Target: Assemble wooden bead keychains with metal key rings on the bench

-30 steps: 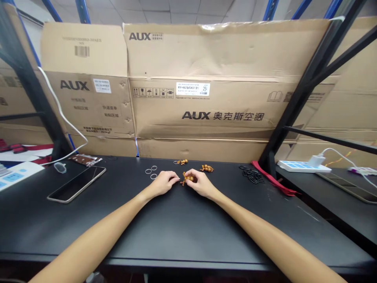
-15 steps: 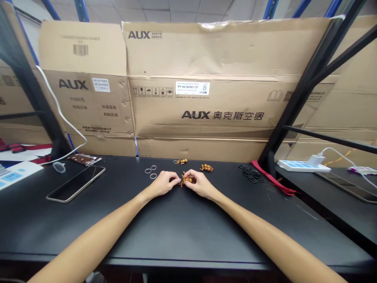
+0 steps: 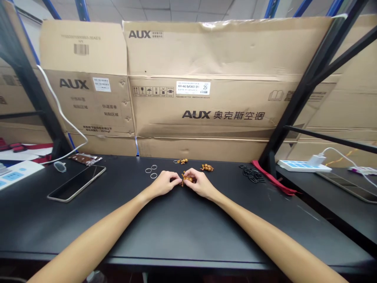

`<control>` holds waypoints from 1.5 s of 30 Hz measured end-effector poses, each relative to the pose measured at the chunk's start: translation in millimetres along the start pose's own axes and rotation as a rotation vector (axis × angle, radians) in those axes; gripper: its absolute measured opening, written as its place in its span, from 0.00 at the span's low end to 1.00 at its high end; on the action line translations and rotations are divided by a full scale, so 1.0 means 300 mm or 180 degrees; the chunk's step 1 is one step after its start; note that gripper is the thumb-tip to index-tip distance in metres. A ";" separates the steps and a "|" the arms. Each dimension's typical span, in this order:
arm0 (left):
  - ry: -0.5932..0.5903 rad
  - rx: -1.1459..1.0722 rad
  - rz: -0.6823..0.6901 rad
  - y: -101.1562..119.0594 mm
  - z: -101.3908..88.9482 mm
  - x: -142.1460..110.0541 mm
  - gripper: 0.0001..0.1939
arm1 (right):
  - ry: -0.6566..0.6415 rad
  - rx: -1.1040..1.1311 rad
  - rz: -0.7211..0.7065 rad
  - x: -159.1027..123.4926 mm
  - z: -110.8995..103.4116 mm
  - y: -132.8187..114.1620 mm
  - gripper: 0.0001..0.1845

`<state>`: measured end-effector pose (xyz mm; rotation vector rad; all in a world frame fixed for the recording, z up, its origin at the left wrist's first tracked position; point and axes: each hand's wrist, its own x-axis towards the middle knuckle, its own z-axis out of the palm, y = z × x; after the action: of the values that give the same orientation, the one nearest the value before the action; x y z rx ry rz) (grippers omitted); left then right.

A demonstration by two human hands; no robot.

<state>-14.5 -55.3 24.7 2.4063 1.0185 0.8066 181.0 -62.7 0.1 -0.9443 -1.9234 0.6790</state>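
Both of my hands meet at the middle of the black table (image 3: 176,232). My right hand (image 3: 200,184) pinches a small brown bead charm (image 3: 187,179) with closed fingers. My left hand (image 3: 163,183) is closed in a pinch at the charm's left end; what is between its fingertips is too small to make out. Three metal key rings (image 3: 151,171) lie just behind my left hand. Two more brown bead charms rest behind my hands, one (image 3: 182,161) with a ring on it and another (image 3: 207,168) to its right.
A pile of black rings (image 3: 251,174) and a red strap (image 3: 273,181) lie at the right. A smartphone (image 3: 76,183) and a brown packet (image 3: 85,159) lie at the left. Cardboard AUX boxes (image 3: 203,78) wall off the back. A white power strip (image 3: 303,166) sits on the neighbouring table.
My left fingertips have closed in to the right against the charm held by my right hand. Otherwise nothing has moved.
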 end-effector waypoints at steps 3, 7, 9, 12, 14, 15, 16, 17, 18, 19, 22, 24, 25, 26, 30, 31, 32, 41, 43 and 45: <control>0.0001 -0.0003 0.0022 -0.002 0.000 0.000 0.14 | 0.0010 -0.0175 -0.0088 -0.002 0.000 -0.003 0.07; -0.0012 -0.0066 0.0052 -0.001 -0.004 -0.001 0.15 | -0.0032 -0.0331 -0.0144 -0.004 -0.003 -0.015 0.07; -0.0025 -0.0083 0.0040 0.000 -0.006 -0.001 0.15 | -0.0051 -0.0391 -0.0171 -0.005 -0.006 -0.023 0.08; -0.0022 -0.0091 0.0000 -0.001 -0.007 0.000 0.15 | -0.0140 -0.0488 -0.0199 -0.006 -0.009 -0.031 0.08; -0.0006 -0.0086 -0.0010 -0.004 -0.006 0.000 0.15 | -0.0177 -0.0557 -0.0208 -0.006 -0.010 -0.030 0.07; 0.0002 -0.0086 -0.0007 -0.006 -0.005 0.000 0.15 | -0.0171 -0.0593 -0.0214 -0.006 -0.010 -0.029 0.07; 0.0003 -0.0099 -0.0001 -0.008 -0.005 0.000 0.15 | -0.0153 -0.0634 -0.0219 -0.006 -0.010 -0.026 0.07; 0.0003 -0.0124 0.0004 -0.009 -0.005 0.000 0.15 | -0.0135 -0.0677 -0.0224 -0.005 -0.011 -0.024 0.07; 0.0002 -0.0160 0.0005 -0.010 -0.005 0.000 0.15 | -0.0123 -0.0721 -0.0229 -0.005 -0.011 -0.021 0.07; -0.0005 -0.0202 0.0002 -0.012 -0.005 0.001 0.15 | -0.0115 -0.0759 -0.0236 -0.005 -0.012 -0.019 0.07; -0.0013 -0.0293 0.0001 -0.017 -0.007 0.003 0.16 | -0.0103 -0.0856 -0.0249 -0.002 -0.015 -0.013 0.08; -0.0003 -0.0319 0.0025 -0.023 -0.008 0.005 0.15 | -0.0086 -0.0908 -0.0238 -0.001 -0.017 -0.009 0.08; 0.0008 -0.0319 0.0036 -0.026 -0.007 0.005 0.15 | -0.0069 -0.0930 -0.0224 0.000 -0.017 -0.007 0.08; 0.0014 -0.0306 0.0045 -0.029 -0.007 0.006 0.15 | -0.0049 -0.0946 -0.0208 0.001 -0.017 -0.005 0.08; -0.0008 -0.0194 0.0111 -0.032 -0.002 0.005 0.13 | 0.0037 -0.0935 -0.0186 0.002 -0.016 -0.002 0.08; -0.0008 -0.0178 0.0136 -0.031 -0.001 0.004 0.13 | 0.0045 -0.0912 -0.0202 0.001 -0.015 -0.004 0.07; 0.0010 -0.0174 0.0159 -0.028 0.000 0.003 0.13 | 0.0049 -0.0879 -0.0223 0.001 -0.014 -0.006 0.07; -0.0001 -0.0193 0.0145 -0.030 0.003 0.004 0.11 | -0.0070 -0.0743 -0.0402 -0.006 -0.008 -0.024 0.07; -0.0029 -0.0188 0.0197 -0.031 0.002 0.004 0.11 | -0.0093 -0.0742 -0.0415 -0.006 -0.008 -0.023 0.07; -0.0046 -0.0184 0.0227 -0.029 0.001 0.004 0.09 | -0.0096 -0.0732 -0.0418 -0.006 -0.008 -0.022 0.07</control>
<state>-18.0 -48.9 20.1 2.4076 0.8960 0.8302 181.6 -67.7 5.3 -0.9410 -2.1015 0.4035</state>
